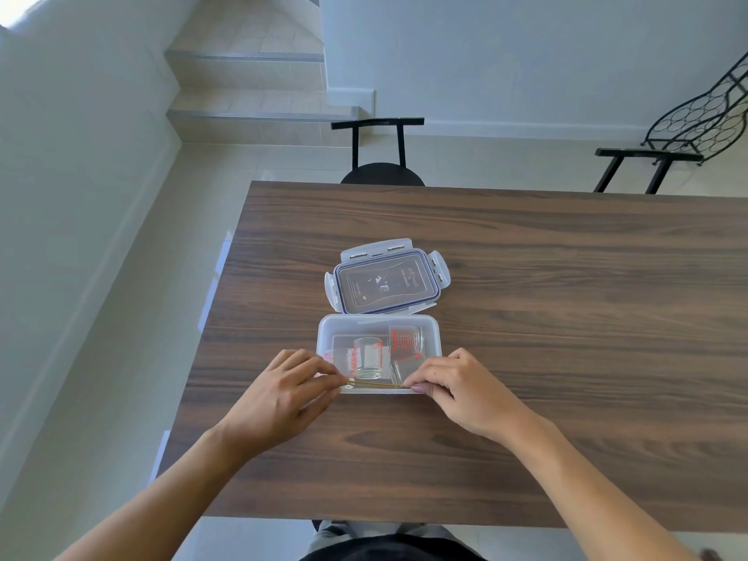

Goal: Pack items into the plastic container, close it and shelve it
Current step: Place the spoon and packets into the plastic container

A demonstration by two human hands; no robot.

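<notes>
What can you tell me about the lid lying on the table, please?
The lid looks like clear plastic, rectangular with rounded corners, with a dark blue seal running round its edge. Four locking flaps stick out, one per side, all folded open. It lies flat on the wooden table, just beyond the open container, its near flap at or touching the container's far rim. Dark print or reflections show through its middle; I cannot read them. Neither hand touches it.

Single head-worn wide-angle view, looking forward and steeply down from above the near edge of the wooden table. Both forearms enter from the bottom; chairs, stairs and wall fill the bowed upper field.
</notes>
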